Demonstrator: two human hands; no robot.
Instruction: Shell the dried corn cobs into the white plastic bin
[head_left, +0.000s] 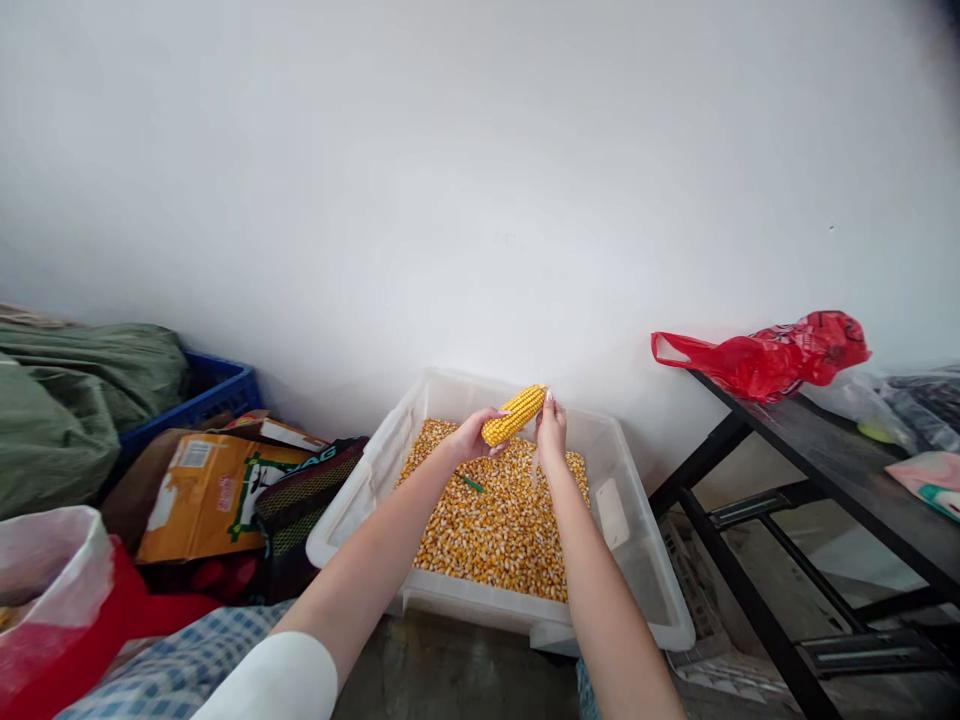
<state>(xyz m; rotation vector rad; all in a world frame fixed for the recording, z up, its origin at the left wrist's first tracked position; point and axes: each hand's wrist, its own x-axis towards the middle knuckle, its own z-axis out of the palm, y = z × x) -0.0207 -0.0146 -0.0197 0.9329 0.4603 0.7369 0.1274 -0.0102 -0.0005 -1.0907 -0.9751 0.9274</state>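
A yellow corn cob (514, 414), full of kernels, is held at a slant above a clear plastic bin (651, 560). My left hand (477, 434) is closed round its lower left end. At the upper right end of the cob, my right hand (551, 425) has its fingers closed, thumb against the tip. A thin pale strip (535, 468) hangs just below the right hand; what it is I cannot tell. Loose corn kernels (495, 540) cover the bin's floor. Among them lies a small green piece (472, 484).
On the right stands a black metal-framed table (787, 450) with a red plastic bag (787, 355) on it. To the left are an orange cardboard box (217, 500), a black mesh bag (307, 510), a blue crate (240, 388) and a red-and-white sack (67, 590). A white wall rises behind.
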